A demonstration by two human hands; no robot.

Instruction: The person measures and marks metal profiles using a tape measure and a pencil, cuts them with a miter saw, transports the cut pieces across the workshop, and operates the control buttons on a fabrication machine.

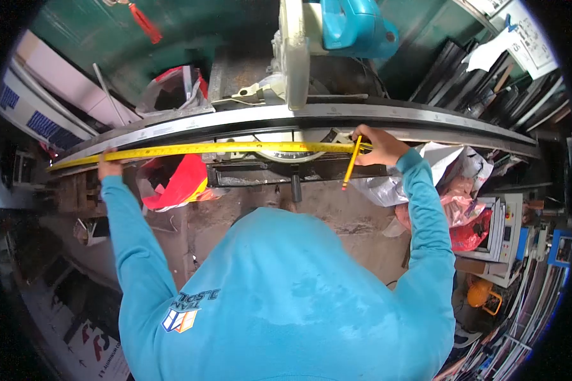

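Observation:
A yellow tape measure [216, 147] is stretched along the near side of a long aluminium profile [171, 127]. My left hand [110, 166] is closed on the tape toward its left part. At the other end, my right hand [381, 147] is closed around the tape's end portion and also holds a yellow pencil [350, 166], which points down toward me. The profile lies across the base of a miter saw [294, 57] with a teal motor housing [356, 28]. The saw's handle [296, 188] sticks out below the tape.
Red and white plastic bags [178, 184] hang below the profile at left. Silver and pink bags [448, 171] are at right. Dark profiles [457, 76] lean at the back right. A white machine [505, 235] stands at the right, near an orange object [480, 293].

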